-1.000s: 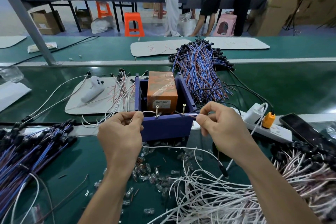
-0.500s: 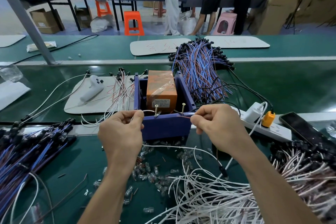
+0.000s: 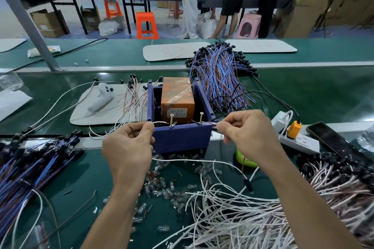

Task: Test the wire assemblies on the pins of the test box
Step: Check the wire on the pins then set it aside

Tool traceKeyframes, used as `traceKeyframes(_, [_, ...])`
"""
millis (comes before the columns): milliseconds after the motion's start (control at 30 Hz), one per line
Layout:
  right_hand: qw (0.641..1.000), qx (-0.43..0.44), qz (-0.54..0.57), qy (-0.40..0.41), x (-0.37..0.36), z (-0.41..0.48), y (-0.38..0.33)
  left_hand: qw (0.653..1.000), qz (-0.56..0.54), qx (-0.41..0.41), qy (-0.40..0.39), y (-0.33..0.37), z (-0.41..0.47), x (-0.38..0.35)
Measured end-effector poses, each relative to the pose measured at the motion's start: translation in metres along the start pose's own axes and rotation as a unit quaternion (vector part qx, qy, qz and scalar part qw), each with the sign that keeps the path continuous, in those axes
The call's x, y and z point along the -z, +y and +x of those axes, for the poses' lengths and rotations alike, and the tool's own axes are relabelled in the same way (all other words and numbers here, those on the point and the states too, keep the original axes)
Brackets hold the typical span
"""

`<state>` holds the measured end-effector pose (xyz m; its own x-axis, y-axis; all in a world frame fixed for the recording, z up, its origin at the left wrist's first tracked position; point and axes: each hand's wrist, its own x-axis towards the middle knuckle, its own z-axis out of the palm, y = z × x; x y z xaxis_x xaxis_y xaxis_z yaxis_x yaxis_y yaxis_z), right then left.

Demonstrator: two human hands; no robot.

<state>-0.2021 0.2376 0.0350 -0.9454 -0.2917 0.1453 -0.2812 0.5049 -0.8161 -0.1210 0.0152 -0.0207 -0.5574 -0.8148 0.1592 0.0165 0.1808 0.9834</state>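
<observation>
The purple test box (image 3: pixel 180 137) stands open-topped on the green belt, with an orange taped block (image 3: pixel 177 97) inside it. Two upright screw pins rise from the box's near wall, the left pin (image 3: pixel 171 120) and the right pin (image 3: pixel 201 118).

At the box's near left corner, the left hand (image 3: pixel 129 147) pinches a white wire (image 3: pixel 160 122) between thumb and forefinger. The wire arcs over the wall to the foot of the left pin. At the box's near right corner, the right hand (image 3: pixel 247 133) pinches a reddish wire (image 3: pixel 210 124) that runs to the foot of the right pin. Whether either wire touches metal I cannot tell.

A loose white lead (image 3: pixel 192 160) sags in front of the box between the hands. Clear bulbs (image 3: pixel 162 186) are scattered just in front of the box. White wire assemblies (image 3: pixel 232 218) are heaped to its front right, and a blue-and-brown bundle (image 3: pixel 218 83) lies behind its right wall. A power strip (image 3: pixel 297 139) lies to the box's right, and a white handset (image 3: pixel 101 99) to its left.
</observation>
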Motion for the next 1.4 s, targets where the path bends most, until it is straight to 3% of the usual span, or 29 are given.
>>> traceKeyframes(300, [0.997, -0.017, -0.068, -0.017, -0.01, 0.003, 0.006, 1.0, 0.007, 0.003, -0.008, 0.0, -0.003, -0.006])
traceKeyframes(1267, [0.999, -0.017, -0.045, -0.018, -0.011, 0.01, 0.008, 0.998, 0.047, -0.008, 0.034, 0.009, -0.007, -0.015])
traceKeyframes(1400, [0.998, -0.018, -0.058, 0.019, -0.014, 0.013, 0.007, 0.998, 0.052, -0.01, 0.035, 0.01, -0.008, -0.015])
